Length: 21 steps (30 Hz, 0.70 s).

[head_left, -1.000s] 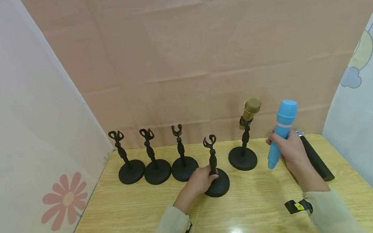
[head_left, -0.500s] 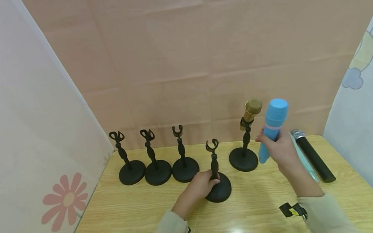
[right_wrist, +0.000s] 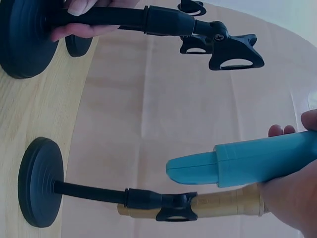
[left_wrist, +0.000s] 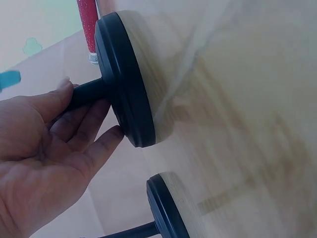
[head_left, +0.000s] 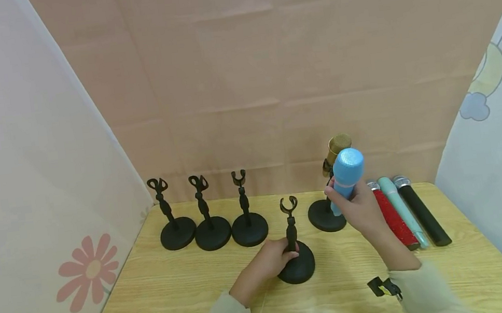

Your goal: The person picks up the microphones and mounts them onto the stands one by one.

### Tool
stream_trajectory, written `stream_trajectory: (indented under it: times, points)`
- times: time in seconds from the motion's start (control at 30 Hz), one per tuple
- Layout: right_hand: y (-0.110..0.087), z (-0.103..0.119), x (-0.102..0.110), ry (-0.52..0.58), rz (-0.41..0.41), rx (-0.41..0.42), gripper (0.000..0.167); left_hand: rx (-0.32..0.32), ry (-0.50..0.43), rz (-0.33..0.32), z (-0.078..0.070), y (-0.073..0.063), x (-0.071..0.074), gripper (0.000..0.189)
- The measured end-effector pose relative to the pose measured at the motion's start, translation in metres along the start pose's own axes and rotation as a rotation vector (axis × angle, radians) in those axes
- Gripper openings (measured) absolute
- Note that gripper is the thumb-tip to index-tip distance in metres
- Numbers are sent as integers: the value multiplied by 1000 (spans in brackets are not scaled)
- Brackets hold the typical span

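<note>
My left hand (head_left: 270,259) grips the lower pole of a black microphone stand (head_left: 292,235), whose round base is on the table in front of the others. Its clip at the top holds nothing. In the left wrist view the thumb and fingers wrap the pole (left_wrist: 89,93) just above the base. My right hand (head_left: 362,210) holds a blue microphone (head_left: 348,168) in the air, head up and tilted. The right wrist view shows the blue microphone's tapered tail (right_wrist: 193,167) pointing toward the stands, apart from the clip (right_wrist: 237,53). Behind it, a gold microphone (head_left: 338,144) sits in another stand.
Several black stands (head_left: 247,225) with unfilled clips line the back left. At the right lie a red microphone (head_left: 395,219), a light teal one (head_left: 403,211) and a black one (head_left: 423,213). A brown backdrop (head_left: 242,84) rises behind the wooden table (head_left: 165,302).
My right hand has carried the blue microphone left, closer to the gripped stand, uncovering the red and teal microphones. My left hand has drawn its stand slightly nearer to me.
</note>
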State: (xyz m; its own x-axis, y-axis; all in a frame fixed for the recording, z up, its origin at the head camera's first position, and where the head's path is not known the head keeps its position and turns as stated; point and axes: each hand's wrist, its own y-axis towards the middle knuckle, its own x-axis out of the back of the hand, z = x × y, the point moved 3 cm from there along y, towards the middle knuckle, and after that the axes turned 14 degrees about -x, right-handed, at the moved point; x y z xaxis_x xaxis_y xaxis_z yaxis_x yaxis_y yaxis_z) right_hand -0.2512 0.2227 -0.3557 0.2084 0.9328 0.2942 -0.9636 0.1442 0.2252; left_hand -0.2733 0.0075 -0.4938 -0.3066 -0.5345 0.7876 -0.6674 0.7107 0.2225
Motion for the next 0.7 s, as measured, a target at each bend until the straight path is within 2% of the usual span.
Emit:
stream_trajectory:
  times: [0.27,0.47,0.6,0.7]
  points:
    - [3,4,-20,86,55,142,16,-17,13,8,-9,-5,-4,6]
    - [3,8,-35,114,123,165,14,-37,5,14,-14,-8,-8,6]
    - [2,11,-43,135,141,170,17,-60,6,11,-15,-9,-12,6]
    - [1,12,-50,111,153,185,16,-81,2,3,-17,-10,-12,6]
